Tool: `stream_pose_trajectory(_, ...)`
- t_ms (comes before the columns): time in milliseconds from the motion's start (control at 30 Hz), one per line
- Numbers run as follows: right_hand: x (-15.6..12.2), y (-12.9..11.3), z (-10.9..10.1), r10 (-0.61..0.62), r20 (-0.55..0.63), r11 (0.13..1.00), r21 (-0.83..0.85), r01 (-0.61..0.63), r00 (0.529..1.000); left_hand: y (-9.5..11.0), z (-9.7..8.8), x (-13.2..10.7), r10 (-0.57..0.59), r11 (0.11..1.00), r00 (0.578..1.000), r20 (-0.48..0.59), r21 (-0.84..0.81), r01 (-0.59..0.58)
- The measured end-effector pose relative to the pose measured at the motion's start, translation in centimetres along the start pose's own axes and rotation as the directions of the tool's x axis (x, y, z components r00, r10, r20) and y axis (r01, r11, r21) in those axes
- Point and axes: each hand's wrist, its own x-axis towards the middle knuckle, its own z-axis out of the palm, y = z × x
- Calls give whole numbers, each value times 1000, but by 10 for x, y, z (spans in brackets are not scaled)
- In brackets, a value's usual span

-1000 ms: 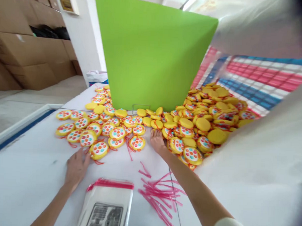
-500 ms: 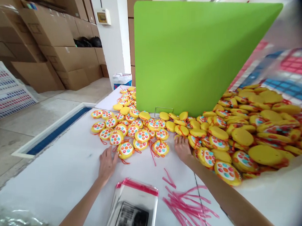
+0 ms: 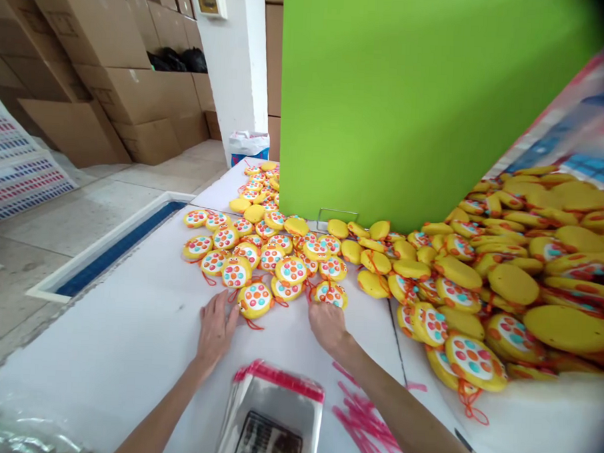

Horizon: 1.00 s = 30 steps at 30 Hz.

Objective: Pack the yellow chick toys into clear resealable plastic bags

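Many round yellow toys with coloured dots and orange cords lie spread on the white table [image 3: 106,351]. My left hand [image 3: 215,331] rests flat with its fingers stretched out, fingertips touching one yellow toy [image 3: 255,298] at the near edge of the spread. My right hand [image 3: 328,324] reaches to another yellow toy [image 3: 330,294], its fingers curled against the toy's near edge. A big heap of the same toys [image 3: 510,276] fills the right side.
A tall green board [image 3: 402,104] stands behind the toys. A stack of clear bags with a red strip [image 3: 273,419] lies near me, beside loose pink strips [image 3: 368,423]. Cardboard boxes [image 3: 88,77] line the far left wall. The table's left edge drops to the floor.
My right hand has drawn back left from the heap to a toy at the near edge of the spread. My left hand has barely moved. The view has swung toward the right.
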Motion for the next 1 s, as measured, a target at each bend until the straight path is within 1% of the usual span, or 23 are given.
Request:
stream_pose_trajectory(33,-2,0,0,-6,22,1000,12,5,1000,-1,0,0,-1,1000,1000,-5,-1,1)
stream_pose_trajectory(100,-14,5,-2,-37,63,999,42,35,997,-2,0,0,-1,1000,1000,-14,-4,1)
stream_pose_trajectory(167,-35,17,-5,-77,94,995,74,70,993,-2,-1,0,-5,1000,1000,-20,-12,5)
stream_pose_trajectory(267,-76,45,-10,-107,123,991,98,95,987,0,-4,0,-17,999,1000,-13,-32,17)
stream_pose_trajectory(400,-127,79,-13,-97,189,991,104,79,977,1,-7,4,-9,1000,1000,17,-24,9)
stream_pose_trajectory(467,-146,89,-13,-71,204,992,113,49,976,2,-8,6,4,1000,1000,31,-6,-4)
stream_pose_trajectory(500,-153,91,-12,-48,188,992,128,24,981,4,-8,7,6,1000,999,38,3,-6)
stream_pose_trajectory(567,-160,91,-10,7,113,983,179,-27,994,7,-11,8,-9,1000,999,53,17,8)
stream_pose_trajectory(633,-160,85,-6,45,29,966,252,-51,999,11,-14,8,-35,999,997,74,34,32)
stream_pose_trajectory(700,-157,75,0,46,-16,949,311,-39,999,13,-17,8,-69,997,993,91,34,66)
stream_pose_trajectory(800,-157,60,7,6,-46,934,357,11,999,11,-18,9,-98,995,992,83,20,96)
stream_pose_trajectory(900,-173,53,8,-18,-65,918,394,43,998,11,-19,9,-151,988,987,50,23,150)
stream_pose_trajectory(967,-189,57,6,16,-104,906,421,29,994,17,-24,7,-186,982,982,15,41,186)
stream_pose_trajectory(1000,-198,61,6,47,-134,902,430,16,990,23,-30,4,-171,984,985,-2,50,171)
